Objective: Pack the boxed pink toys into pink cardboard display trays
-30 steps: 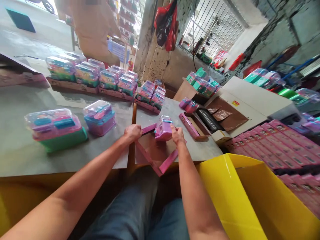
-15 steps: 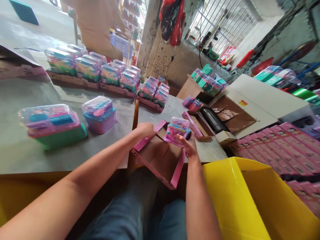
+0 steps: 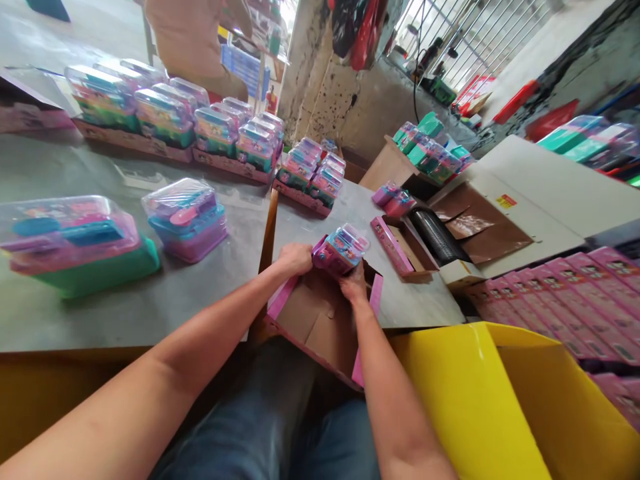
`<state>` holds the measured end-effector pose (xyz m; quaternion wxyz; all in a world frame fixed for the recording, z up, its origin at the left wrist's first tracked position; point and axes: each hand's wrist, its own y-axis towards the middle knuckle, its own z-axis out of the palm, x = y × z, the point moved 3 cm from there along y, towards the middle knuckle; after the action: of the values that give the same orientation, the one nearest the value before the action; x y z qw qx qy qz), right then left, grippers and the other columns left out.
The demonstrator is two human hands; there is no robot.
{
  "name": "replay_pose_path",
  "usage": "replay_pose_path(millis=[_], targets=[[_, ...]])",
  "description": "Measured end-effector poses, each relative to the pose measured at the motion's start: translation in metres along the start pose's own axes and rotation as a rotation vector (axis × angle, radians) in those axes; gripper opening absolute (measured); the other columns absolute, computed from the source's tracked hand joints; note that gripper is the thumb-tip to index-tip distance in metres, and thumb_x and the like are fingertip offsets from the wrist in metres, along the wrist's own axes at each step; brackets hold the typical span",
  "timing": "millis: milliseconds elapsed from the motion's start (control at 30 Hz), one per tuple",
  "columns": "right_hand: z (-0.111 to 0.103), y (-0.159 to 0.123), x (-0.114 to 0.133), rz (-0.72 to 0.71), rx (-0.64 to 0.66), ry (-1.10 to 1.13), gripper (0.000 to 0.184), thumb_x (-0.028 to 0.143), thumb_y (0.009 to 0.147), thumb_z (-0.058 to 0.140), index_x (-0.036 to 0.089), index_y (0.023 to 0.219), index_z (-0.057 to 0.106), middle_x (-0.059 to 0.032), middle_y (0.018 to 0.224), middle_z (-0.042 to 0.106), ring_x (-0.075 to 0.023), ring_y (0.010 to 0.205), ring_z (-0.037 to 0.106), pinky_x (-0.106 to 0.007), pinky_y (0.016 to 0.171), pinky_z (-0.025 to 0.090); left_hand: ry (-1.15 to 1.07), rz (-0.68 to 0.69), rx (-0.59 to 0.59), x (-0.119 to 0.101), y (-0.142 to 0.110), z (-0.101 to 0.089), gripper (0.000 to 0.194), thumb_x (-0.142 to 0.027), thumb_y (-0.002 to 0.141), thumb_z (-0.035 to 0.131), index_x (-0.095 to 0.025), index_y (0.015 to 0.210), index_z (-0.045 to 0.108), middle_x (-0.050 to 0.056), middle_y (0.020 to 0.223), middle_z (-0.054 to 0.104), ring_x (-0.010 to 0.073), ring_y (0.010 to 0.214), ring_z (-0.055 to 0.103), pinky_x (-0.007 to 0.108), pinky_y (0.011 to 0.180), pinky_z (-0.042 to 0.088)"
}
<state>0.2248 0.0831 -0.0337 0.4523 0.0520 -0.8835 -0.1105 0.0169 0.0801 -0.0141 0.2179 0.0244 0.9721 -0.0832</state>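
Observation:
My right hand (image 3: 354, 283) grips a small purple-and-pink plastic case with a clear lid (image 3: 343, 248) from its near side. The case sits over the far left corner of an open cardboard display tray (image 3: 320, 317) with pink edges. My left hand (image 3: 297, 258) is closed around the tray's far left edge, close to the case; its fingertips are partly hidden. The tray rests tilted at the table's front edge, over my lap, and its brown floor shows bare.
On the table (image 3: 210, 300) stand a green-based clear-lidded case (image 3: 85, 247) and a purple wrapped case (image 3: 186, 220). Filled trays (image 3: 230, 167) line the back. To the right are a smaller pink tray (image 3: 400, 247), a yellow bin (image 3: 450, 380) and stacked pink boxes (image 3: 565, 293).
My right hand has moved left with the plastic case, bringing it from the tray's right part to its far left corner. My left hand stays on the tray's edge.

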Motion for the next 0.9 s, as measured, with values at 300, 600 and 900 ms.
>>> replay_pose_path(millis=[300,600,900], targets=[[0.014,-0.007,-0.004,0.052,-0.058,-0.281,0.076,0.06,0.078,0.067,0.016,0.136,0.046,-0.0191,0.132,0.057,-0.0353,0.123,0.051,-0.049,0.105,0.039,-0.001,0.18,-0.262,-0.013,-0.018,0.006,0.071,-0.032,0.084,0.06,-0.008,0.147,0.039,0.023,0.14,0.05,0.0351,0.128,0.052,0.043,0.105,0.045],[0.026,-0.009,-0.009,0.094,-0.088,-0.522,0.064,0.042,0.092,0.054,0.01,0.146,0.038,-0.021,0.143,0.048,-0.0349,0.129,0.045,-0.047,0.11,0.034,0.113,0.792,-0.645,-0.059,-0.044,-0.02,0.055,-0.02,0.092,0.052,-0.025,0.147,0.049,0.008,0.159,0.037,0.0335,0.152,0.019,0.05,0.118,0.032],[0.016,-0.01,-0.005,0.081,-0.025,-0.576,0.06,0.037,0.088,0.059,0.014,0.142,0.049,-0.024,0.135,0.052,-0.0395,0.124,0.049,-0.05,0.102,0.036,0.279,0.603,-0.463,-0.071,-0.036,-0.015,0.061,-0.023,0.095,0.047,-0.026,0.155,0.039,0.003,0.167,0.02,0.0356,0.155,0.007,0.058,0.123,0.019]])
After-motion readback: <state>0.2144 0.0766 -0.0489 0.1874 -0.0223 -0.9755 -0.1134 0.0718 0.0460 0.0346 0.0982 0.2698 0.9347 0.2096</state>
